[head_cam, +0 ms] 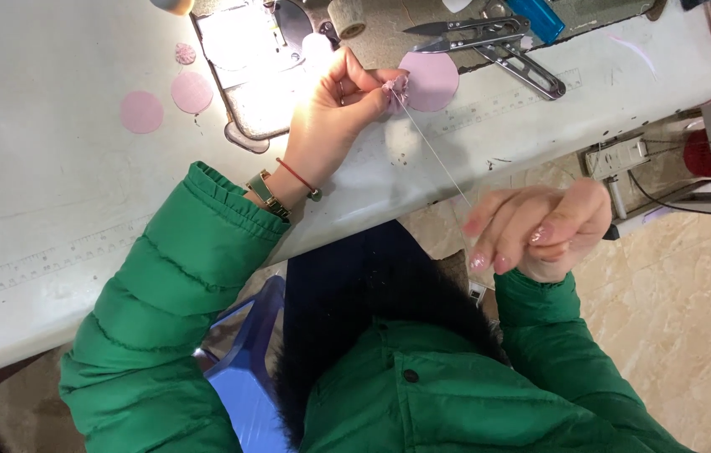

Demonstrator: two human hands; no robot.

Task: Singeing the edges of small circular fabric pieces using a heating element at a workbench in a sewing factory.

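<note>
left hand [334, 105] pinched on gathered pink fabric piece [395, 86] at 12 o'clock on bench [53, 210] | right hand [540, 228] closed on taut thread [435, 151] at 3 o'clock | fabric likely soft, light; best held at gathers

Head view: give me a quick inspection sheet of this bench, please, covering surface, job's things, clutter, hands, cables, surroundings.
Surface: white sewing table, lit brightly at the metal machine plate.
Job's things: gathered pink fabric piece pinched in the left hand; taut thread runs to the right hand.
Clutter: two flat pink fabric circles, a larger one, a small gathered one, thread snips.
Hands: both closed, left on fabric, right on thread.
Cables: dark cable at right.
Surroundings: marbled floor tiles, blue stool.
</note>
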